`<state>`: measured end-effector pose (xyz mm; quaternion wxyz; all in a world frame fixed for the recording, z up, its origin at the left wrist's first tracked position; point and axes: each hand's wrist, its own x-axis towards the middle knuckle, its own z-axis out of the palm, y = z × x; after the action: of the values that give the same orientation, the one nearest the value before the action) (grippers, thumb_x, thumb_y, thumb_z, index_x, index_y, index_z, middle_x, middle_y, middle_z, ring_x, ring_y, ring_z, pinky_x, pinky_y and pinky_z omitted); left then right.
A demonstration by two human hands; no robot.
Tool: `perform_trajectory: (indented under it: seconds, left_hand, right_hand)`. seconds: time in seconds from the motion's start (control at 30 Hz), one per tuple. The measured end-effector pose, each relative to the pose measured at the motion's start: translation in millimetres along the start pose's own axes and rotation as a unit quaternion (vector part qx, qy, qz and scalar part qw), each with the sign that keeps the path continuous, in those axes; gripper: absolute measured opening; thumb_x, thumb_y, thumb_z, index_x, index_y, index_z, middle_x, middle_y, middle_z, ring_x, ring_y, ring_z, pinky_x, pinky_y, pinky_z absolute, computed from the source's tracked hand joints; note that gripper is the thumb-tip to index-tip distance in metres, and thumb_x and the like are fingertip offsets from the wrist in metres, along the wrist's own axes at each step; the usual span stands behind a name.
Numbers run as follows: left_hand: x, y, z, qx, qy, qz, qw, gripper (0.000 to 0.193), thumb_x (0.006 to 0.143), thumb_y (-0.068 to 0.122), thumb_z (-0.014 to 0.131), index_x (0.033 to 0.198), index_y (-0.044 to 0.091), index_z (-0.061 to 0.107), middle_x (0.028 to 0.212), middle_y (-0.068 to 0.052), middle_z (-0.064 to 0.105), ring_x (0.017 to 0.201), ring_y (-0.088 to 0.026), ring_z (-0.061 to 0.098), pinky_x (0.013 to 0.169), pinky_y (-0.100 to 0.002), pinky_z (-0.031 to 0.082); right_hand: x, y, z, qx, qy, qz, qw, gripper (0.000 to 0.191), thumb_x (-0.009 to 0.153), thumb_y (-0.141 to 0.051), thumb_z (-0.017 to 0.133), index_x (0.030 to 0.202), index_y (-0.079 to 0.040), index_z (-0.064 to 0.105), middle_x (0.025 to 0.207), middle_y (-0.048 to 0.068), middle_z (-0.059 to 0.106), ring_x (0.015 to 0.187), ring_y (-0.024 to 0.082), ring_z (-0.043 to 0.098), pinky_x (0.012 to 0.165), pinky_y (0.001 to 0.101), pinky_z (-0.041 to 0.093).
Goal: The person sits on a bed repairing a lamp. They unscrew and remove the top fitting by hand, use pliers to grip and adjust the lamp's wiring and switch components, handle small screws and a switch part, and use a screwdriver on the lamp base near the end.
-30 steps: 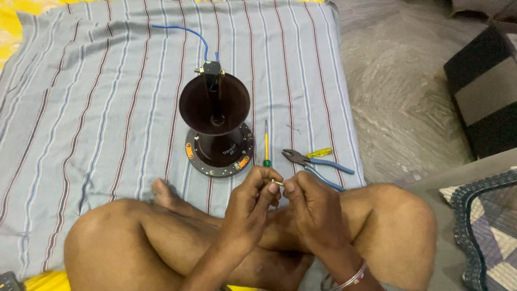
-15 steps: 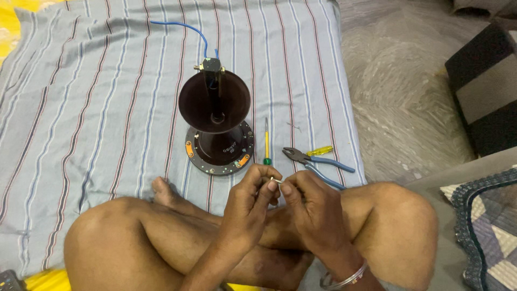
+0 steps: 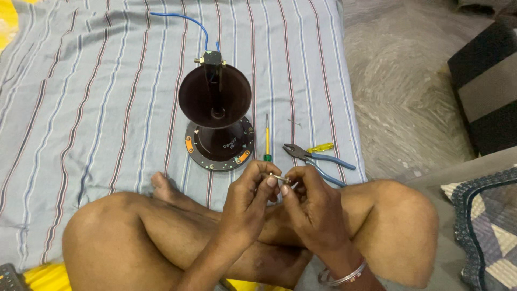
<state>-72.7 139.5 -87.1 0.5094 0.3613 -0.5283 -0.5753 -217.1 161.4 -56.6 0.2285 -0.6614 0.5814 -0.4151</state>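
Little has moved since the earlier frames: the left hand [image 3: 249, 195] and the right hand [image 3: 311, 200] stay together above the crossed legs, with only a slight turn of the fingers round the small metal piece [image 3: 280, 178] pinched between them. Both hands are closed on it at the fingertips, the other fingers curled in; it looks like a short screw or pin, though it is too small to tell for sure.

As for progress, the dark cone-shaped fan part [image 3: 216, 105] stands upright on its round base [image 3: 219, 149] in the middle of the striped sheet [image 3: 81, 97], a blue wire [image 3: 186, 21] running from its top toward the far edge. The small piece is still in the hands and not fitted anywhere, so I judge the work on it unfinished. The tools lie untouched near the sheet's right edge: a yellow-shafted screwdriver [image 3: 266, 137] just beside the base, blue-handled pliers [image 3: 318, 159] beyond it, and a short yellow-handled tool [image 3: 320, 146] touching the pliers.

No package or sign is visible. The only label is small pale lettering on the front of the black base, flanked by two orange tabs on its rim.
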Motion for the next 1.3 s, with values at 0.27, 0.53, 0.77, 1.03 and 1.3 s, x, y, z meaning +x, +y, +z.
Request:
perform_trajectory:
  seconds: [0.27, 0.53, 0.77, 1.03, 1.3]
  left_hand:
    - [0.6, 0.4, -1.2, 0.014, -0.001, 0.002, 1.0, 0.012, 0.105, 0.01, 0.052, 0.108, 0.002, 0.061, 0.082, -0.001, 0.063, 0.073, -0.006, 0.056, 0.065, -0.023, 0.051]
    - [-1.1, 0.0, 0.8, 0.025, 0.005, -0.034, 0.999, 0.013, 0.105, 0.012, 0.055, 0.108, 0.002, 0.062, 0.077, -0.001, 0.059, 0.071, -0.007, 0.054, 0.061, -0.023, 0.047]
    - [0.5, -1.2, 0.4, 0.022, -0.002, -0.004, 1.0, 0.012, 0.105, 0.012, 0.055, 0.107, 0.002, 0.061, 0.081, -0.001, 0.062, 0.074, -0.006, 0.056, 0.064, -0.023, 0.05]
    - [-1.2, -1.6, -1.3, 0.039, 0.0, -0.015, 0.999, 0.012, 0.104, 0.011, 0.055, 0.106, 0.002, 0.062, 0.078, -0.001, 0.062, 0.072, -0.006, 0.056, 0.063, -0.024, 0.05]
    - [1.2, -3.8, 1.1, 0.013, -0.002, -0.019, 1.0, 0.012, 0.105, 0.012, 0.054, 0.107, 0.002, 0.061, 0.08, 0.0, 0.063, 0.074, -0.006, 0.055, 0.066, -0.024, 0.05]
  right_hand:
    - [-0.6, 4.8, 2.7, -0.009, 0.004, -0.006, 1.0, 0.015, 0.093, -0.018, 0.068, 0.098, -0.004, 0.064, 0.077, 0.01, 0.072, 0.065, 0.021, 0.073, 0.057, 0.0342, 0.054]
    - [-0.6, 7.9, 2.9, -0.041, 0.014, -0.026, 0.999, 0.014, 0.097, -0.018, 0.067, 0.093, -0.004, 0.066, 0.078, 0.013, 0.068, 0.064, 0.023, 0.067, 0.058, 0.0358, 0.051]
    - [-1.4, 6.6, 3.0, -0.036, -0.001, 0.014, 0.999, 0.014, 0.095, -0.016, 0.065, 0.095, -0.003, 0.065, 0.074, 0.012, 0.068, 0.062, 0.023, 0.069, 0.057, 0.0361, 0.051]
    - [-2.4, 7.6, 3.6, 0.003, 0.0, -0.005, 1.0, 0.016, 0.094, -0.017, 0.065, 0.1, -0.002, 0.063, 0.077, 0.011, 0.071, 0.064, 0.019, 0.072, 0.058, 0.0325, 0.054]
    - [0.7, 8.9, 3.9, 0.025, 0.007, -0.007, 1.0, 0.017, 0.094, -0.018, 0.065, 0.099, -0.002, 0.064, 0.08, 0.01, 0.073, 0.066, 0.018, 0.073, 0.059, 0.0321, 0.056]
